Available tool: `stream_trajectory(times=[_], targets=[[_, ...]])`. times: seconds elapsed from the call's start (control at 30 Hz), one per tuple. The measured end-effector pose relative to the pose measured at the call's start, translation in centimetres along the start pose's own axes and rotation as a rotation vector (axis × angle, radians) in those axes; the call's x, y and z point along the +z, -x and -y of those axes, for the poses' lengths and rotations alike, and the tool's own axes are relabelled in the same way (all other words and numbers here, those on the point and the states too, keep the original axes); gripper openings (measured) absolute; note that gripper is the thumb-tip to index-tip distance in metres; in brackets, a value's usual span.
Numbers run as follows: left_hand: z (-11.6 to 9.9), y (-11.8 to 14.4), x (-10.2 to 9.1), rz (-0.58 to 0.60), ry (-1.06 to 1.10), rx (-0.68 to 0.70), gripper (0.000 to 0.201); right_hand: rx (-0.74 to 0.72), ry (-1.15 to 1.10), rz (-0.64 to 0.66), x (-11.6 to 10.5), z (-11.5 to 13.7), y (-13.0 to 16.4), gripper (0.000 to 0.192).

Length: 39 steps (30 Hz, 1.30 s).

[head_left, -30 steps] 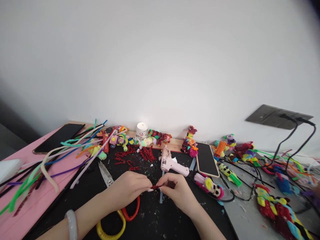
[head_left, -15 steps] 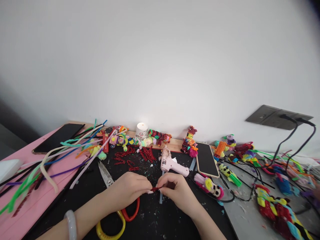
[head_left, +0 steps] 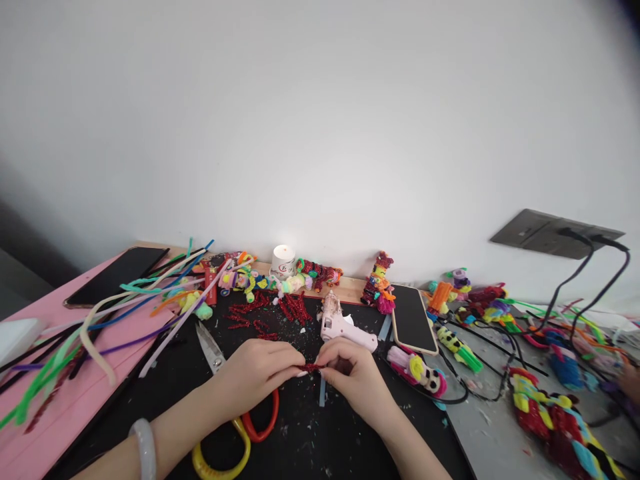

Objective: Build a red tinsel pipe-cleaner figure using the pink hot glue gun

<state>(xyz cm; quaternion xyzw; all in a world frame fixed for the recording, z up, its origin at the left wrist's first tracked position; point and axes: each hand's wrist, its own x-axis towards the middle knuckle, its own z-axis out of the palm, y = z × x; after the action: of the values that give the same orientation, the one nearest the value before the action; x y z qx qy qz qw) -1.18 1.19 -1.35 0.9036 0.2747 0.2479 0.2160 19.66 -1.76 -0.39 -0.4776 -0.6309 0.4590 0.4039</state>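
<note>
A short piece of red glitter pipe cleaner (head_left: 311,367) is pinched between both hands just above the black mat (head_left: 300,440). My left hand (head_left: 255,373) grips its left end with thumb and fingertips. My right hand (head_left: 353,377) grips its right end. A pink glue gun (head_left: 343,327) lies right behind the hands, and a clear glue stick (head_left: 322,393) lies on the mat beneath them. Scissors with a red and a yellow handle (head_left: 235,427) lie under my left wrist.
Long coloured pipe cleaners (head_left: 100,320) spread over the pink board at left, beside a dark phone (head_left: 117,275). Red pipe cleaner pieces (head_left: 270,310), a lit candle (head_left: 283,261) and small figures line the back. A second phone (head_left: 413,319), cables and more figures (head_left: 555,417) fill the right.
Both hands have lifted slightly and shifted away from me with the red piece; the piece now shows a little longer between the fingertips.
</note>
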Motion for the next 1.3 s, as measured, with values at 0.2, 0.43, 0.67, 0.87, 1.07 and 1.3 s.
stream_trajectory(times=[0.2,0.43,0.67,0.87,1.07,1.3], targets=[[-0.23,-0.13,-0.12,-0.022,-0.041,0.065,0.025,0.002,-0.003,0.005,-0.03,0.15,0.03,0.012],[-0.24,-0.17,-0.13,-0.001,-0.039,0.081,0.030,-0.001,0.007,0.011,0.04,0.36,0.08,0.013],[-0.25,-0.06,-0.13,0.009,-0.048,0.077,0.029,0.008,0.002,0.013,0.16,0.03,0.14,0.013],[-0.40,-0.06,-0.21,0.028,-0.072,0.077,0.030,0.005,-0.007,0.018,0.18,-0.20,0.23,0.014],[-0.43,-0.16,-0.35,0.030,-0.070,0.074,0.030,0.006,-0.021,0.021,0.23,-0.12,0.16,0.013],[-0.54,-0.21,-0.39,0.047,-0.092,0.071,0.031,0.004,-0.028,0.024,0.18,-0.16,0.14,0.012]])
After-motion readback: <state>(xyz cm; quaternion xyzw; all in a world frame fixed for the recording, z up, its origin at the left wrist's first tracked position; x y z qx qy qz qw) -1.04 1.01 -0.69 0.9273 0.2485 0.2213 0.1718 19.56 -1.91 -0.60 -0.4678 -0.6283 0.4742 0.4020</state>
